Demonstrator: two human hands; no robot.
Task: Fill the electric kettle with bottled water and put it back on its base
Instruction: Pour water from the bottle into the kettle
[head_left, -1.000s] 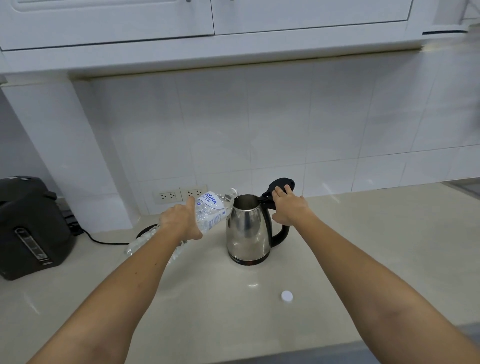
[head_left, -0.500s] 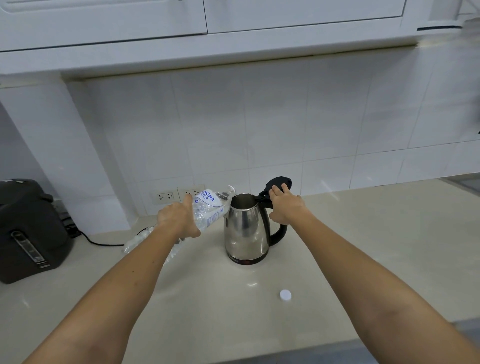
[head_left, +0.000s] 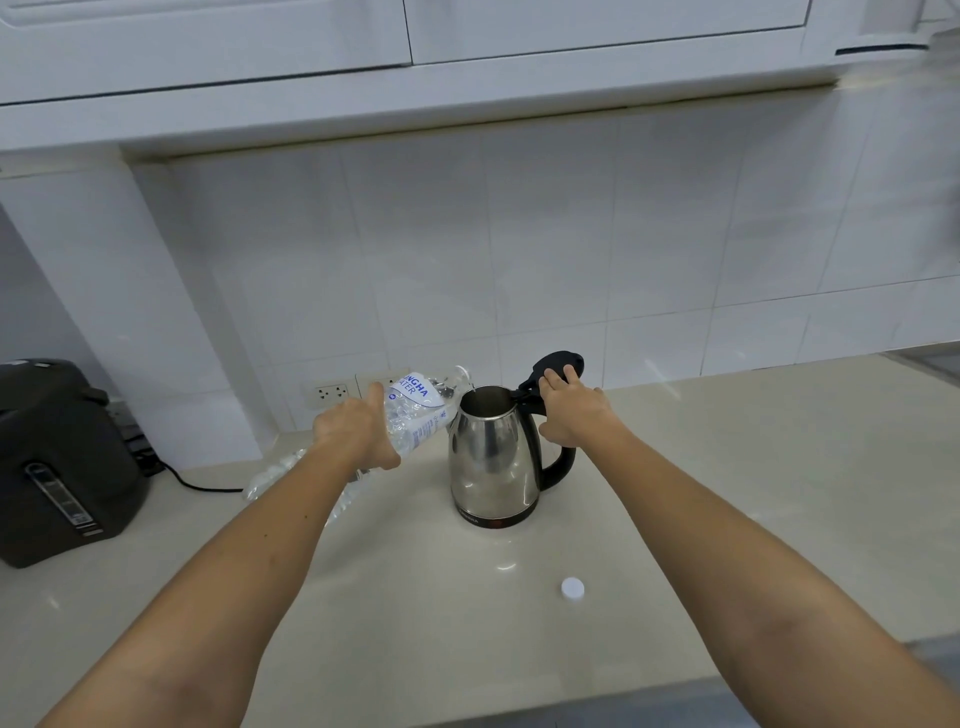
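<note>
Head view: left hand (head_left: 358, 434) is gripping the bottle (head_left: 415, 410) mid-body, grip closed round it. The neck is pointing past the grip, just over the kettle (head_left: 493, 457) mouth. Right hand (head_left: 571, 410) is pressing flat fingers on the lid (head_left: 558, 364), holding it back, grip not curled. Kettle is standing on the worktop (head_left: 727, 493) between the two grips. Base isn't showing, probably hidden behind the left forearm. Cap (head_left: 572, 588) is lying on the near side of the right grip. Can't confirm a stream. Suggest raising the bottle's tail slowly with the neck inside the rim and squeezing lightly, since the thin plastic looks likely to buckle.
</note>
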